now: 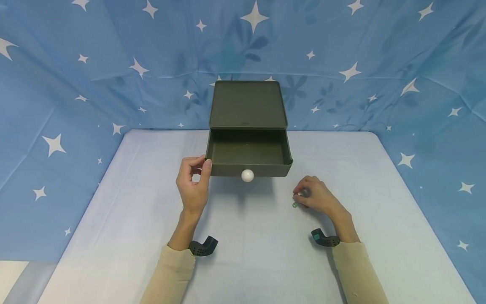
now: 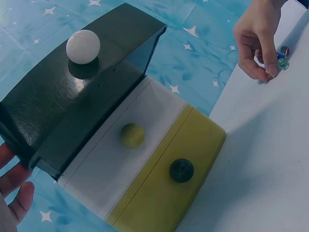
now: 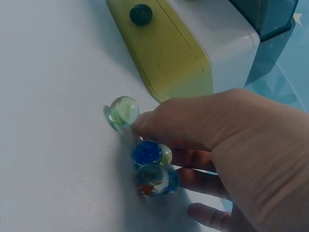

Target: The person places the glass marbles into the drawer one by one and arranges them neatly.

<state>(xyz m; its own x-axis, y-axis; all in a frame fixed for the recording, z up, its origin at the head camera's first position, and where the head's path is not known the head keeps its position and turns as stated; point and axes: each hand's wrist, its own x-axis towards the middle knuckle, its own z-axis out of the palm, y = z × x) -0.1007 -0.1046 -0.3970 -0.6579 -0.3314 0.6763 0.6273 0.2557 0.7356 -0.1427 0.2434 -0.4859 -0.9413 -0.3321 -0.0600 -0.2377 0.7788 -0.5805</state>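
Observation:
A dark green top drawer (image 1: 228, 169) with a white round knob (image 1: 247, 175) stands pulled out of a small cabinet (image 1: 248, 103). My left hand (image 1: 193, 185) holds the drawer by its front left corner, thumb at the front, fingers along the side (image 2: 14, 181). To the right of the cabinet, low over the white table, my right hand (image 1: 315, 195) has its thumb and fingers curled round several glass marbles. Among them are a blue marble (image 3: 147, 153) and a clear one with red and white swirls (image 3: 152, 179). A clear green-swirled marble (image 3: 125, 110) lies by the thumb tip.
Below the pulled-out drawer, the cabinet has a white drawer (image 2: 101, 162) with a yellow-green knob (image 2: 133, 135) and a yellow drawer (image 2: 203, 140) with a dark knob (image 2: 181, 170). A blue star-patterned cloth (image 1: 152, 101) hangs behind the white table (image 1: 243, 253).

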